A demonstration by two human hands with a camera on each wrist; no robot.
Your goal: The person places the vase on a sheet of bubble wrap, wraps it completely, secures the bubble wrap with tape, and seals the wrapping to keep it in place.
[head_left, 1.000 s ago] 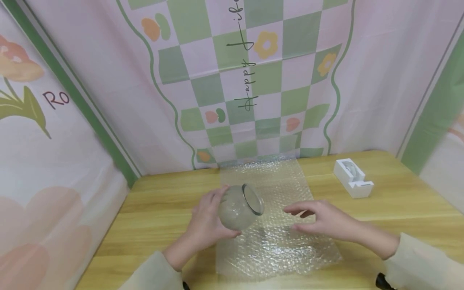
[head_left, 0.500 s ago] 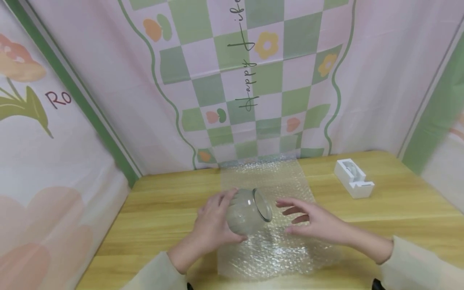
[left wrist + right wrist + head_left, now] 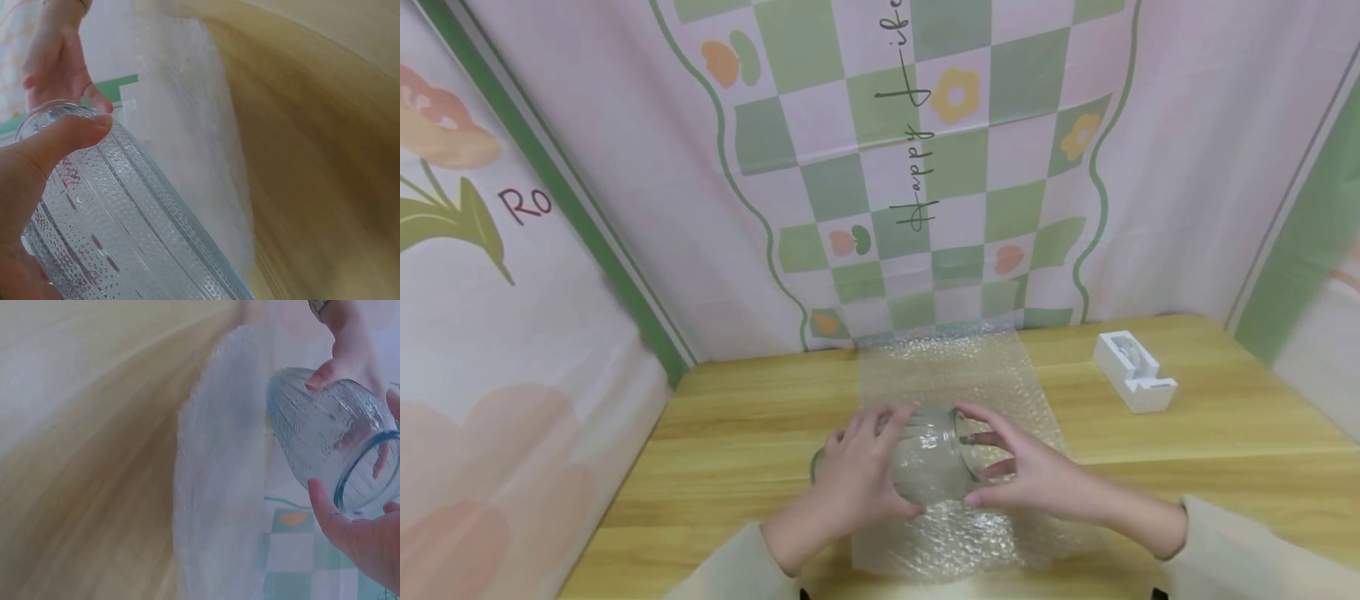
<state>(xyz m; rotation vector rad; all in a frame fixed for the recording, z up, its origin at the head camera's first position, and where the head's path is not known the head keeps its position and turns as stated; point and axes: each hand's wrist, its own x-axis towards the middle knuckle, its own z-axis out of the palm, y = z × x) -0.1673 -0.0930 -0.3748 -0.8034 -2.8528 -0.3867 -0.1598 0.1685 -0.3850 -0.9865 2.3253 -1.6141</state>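
Observation:
A clear glass vase point(image 3: 928, 462) with a ribbed, dotted surface is held lying sideways over a sheet of bubble wrap point(image 3: 955, 375). My left hand point(image 3: 859, 467) grips its body, the thumb pressed along the glass point(image 3: 137, 212) in the left wrist view. At the mouth end, my right hand point(image 3: 1026, 462) has its fingers and thumb curled about the rim. The open mouth of the vase point(image 3: 322, 434) faces my right palm in the right wrist view. Part of the vase's base shows beyond the left hand; the rest is covered by fingers.
On the back right of the wooden table point(image 3: 737, 417) stands a white tape dispenser point(image 3: 1135, 372) with a roll in it. A patterned curtain point(image 3: 955, 167) hangs directly behind the table, and cloth also hangs at both sides.
The left hand has carried the vase to the right and turned it so that its base shows at the left. My right hand has moved left from apart to the vase's rim.

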